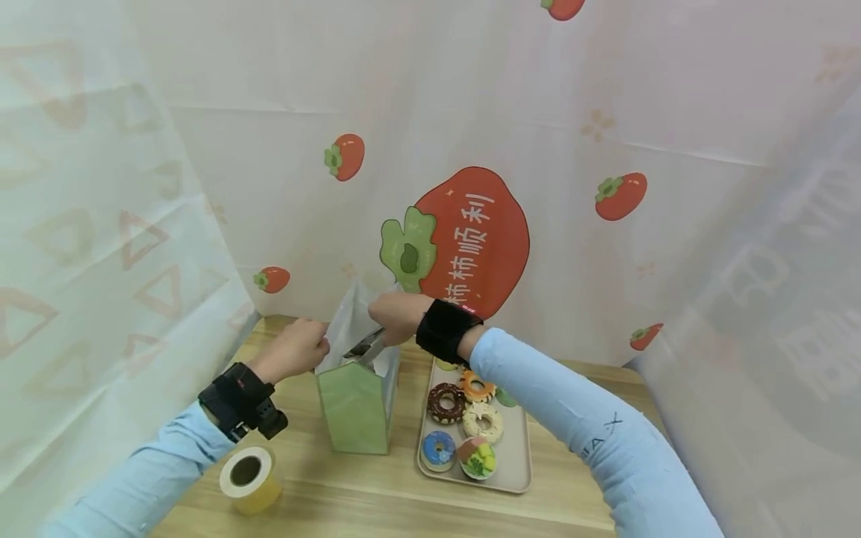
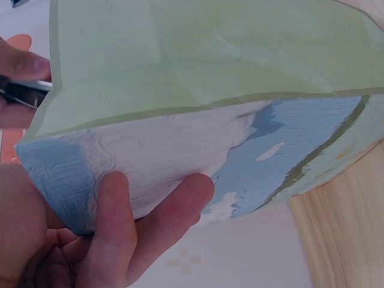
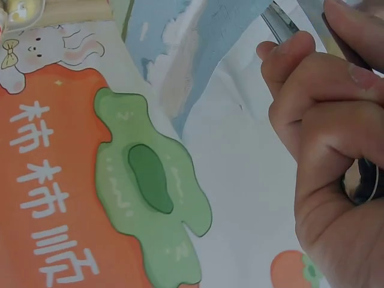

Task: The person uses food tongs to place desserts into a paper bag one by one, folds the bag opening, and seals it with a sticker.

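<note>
A paper bag (image 1: 353,411) with a pale green side and a blue-and-white painted panel (image 2: 174,162) stands open at the top on the table. My left hand (image 1: 296,350) grips its upper left edge, two fingers (image 2: 114,204) lying along the painted panel. Over the bag's mouth, my right hand (image 1: 400,315) holds metal tongs (image 1: 365,345), whose lower ends reach inside and are hidden by the bag. In the right wrist view the fingers of the right hand (image 3: 330,120) curl round the tongs (image 3: 279,23).
Right of the bag lies a beige tray (image 1: 514,459) with several toy doughnuts, among them a chocolate one (image 1: 433,407) and a blue one (image 1: 437,457), plus a small bowl of colourful food (image 1: 477,459). A yellow tape roll (image 1: 258,497) stands at front left. Printed cloth hangs behind.
</note>
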Action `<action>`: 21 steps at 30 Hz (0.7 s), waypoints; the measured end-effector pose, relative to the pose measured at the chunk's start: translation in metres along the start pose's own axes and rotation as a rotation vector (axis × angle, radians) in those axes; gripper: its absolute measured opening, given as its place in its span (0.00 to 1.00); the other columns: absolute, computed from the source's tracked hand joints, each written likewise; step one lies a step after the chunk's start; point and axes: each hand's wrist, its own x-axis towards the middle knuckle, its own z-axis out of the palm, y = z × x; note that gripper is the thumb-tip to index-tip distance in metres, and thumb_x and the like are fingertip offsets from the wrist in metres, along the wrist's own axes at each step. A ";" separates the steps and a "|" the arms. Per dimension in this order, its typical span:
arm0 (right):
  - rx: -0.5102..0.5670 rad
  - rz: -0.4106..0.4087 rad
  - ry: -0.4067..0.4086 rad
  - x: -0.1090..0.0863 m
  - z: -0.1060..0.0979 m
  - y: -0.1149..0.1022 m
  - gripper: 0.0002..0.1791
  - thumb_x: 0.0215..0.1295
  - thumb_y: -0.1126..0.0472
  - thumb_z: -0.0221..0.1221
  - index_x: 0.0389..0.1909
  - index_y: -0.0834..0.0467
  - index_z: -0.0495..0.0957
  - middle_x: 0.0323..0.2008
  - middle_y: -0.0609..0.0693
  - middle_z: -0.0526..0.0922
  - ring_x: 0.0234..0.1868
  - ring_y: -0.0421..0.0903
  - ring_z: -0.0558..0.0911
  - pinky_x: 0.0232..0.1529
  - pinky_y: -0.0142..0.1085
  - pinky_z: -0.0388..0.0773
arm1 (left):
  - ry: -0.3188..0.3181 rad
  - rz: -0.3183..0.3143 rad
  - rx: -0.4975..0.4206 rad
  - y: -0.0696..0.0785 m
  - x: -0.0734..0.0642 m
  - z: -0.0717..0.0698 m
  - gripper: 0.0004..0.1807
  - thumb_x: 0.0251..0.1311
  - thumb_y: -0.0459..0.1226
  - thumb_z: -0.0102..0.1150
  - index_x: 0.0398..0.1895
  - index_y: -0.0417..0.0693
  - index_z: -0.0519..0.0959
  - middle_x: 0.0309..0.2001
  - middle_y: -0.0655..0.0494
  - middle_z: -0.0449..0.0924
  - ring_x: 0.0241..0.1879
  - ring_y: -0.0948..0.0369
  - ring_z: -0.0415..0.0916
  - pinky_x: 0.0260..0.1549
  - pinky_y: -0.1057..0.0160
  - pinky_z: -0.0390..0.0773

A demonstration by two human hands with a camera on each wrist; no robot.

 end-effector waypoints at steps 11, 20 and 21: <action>-0.076 0.047 0.023 0.037 0.024 -0.011 0.21 0.63 0.68 0.59 0.18 0.52 0.59 0.20 0.43 0.60 0.24 0.40 0.59 0.26 0.30 0.55 | -0.044 -0.027 0.016 0.006 0.003 -0.003 0.06 0.59 0.25 0.49 0.28 0.38 0.76 0.20 0.53 0.73 0.18 0.62 0.69 0.19 0.65 0.69; -0.091 0.045 0.070 0.059 0.065 -0.009 0.20 0.61 0.64 0.62 0.15 0.52 0.62 0.19 0.43 0.66 0.23 0.40 0.62 0.25 0.31 0.60 | -0.047 -0.009 0.025 0.008 0.001 -0.002 0.09 0.59 0.24 0.49 0.23 0.40 0.74 0.20 0.53 0.74 0.17 0.64 0.71 0.19 0.66 0.70; -0.105 0.043 0.078 0.061 0.070 -0.009 0.20 0.61 0.64 0.62 0.15 0.52 0.64 0.19 0.43 0.67 0.22 0.40 0.62 0.25 0.31 0.60 | -0.048 -0.009 0.028 0.009 0.001 -0.002 0.10 0.59 0.24 0.49 0.23 0.41 0.74 0.20 0.53 0.74 0.17 0.64 0.71 0.19 0.66 0.70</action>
